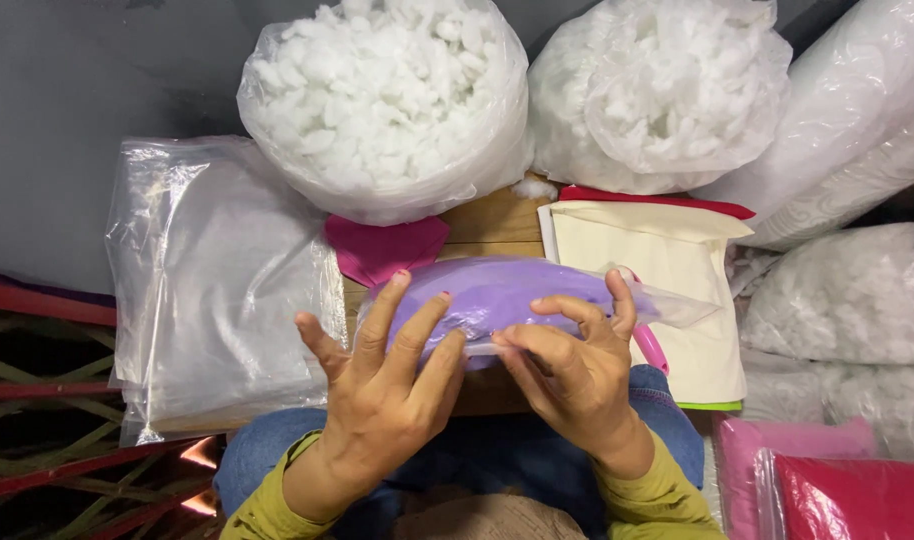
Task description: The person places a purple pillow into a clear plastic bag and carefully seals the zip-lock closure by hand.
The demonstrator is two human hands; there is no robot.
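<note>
A: Hands?
B: Left hand (382,385) and right hand (574,370) both grasping a purple stuffed cushion in clear plastic wrap (497,296), fingers curled over it; it's above the lap, over a wooden board (492,222).
A: Surroundings?
B: Two open clear bags of white fibre stuffing (387,100) behind; stack of flat clear plastic bags (217,280) left; cream fabric covers (667,270) right; dark grey floor (67,90).
</note>
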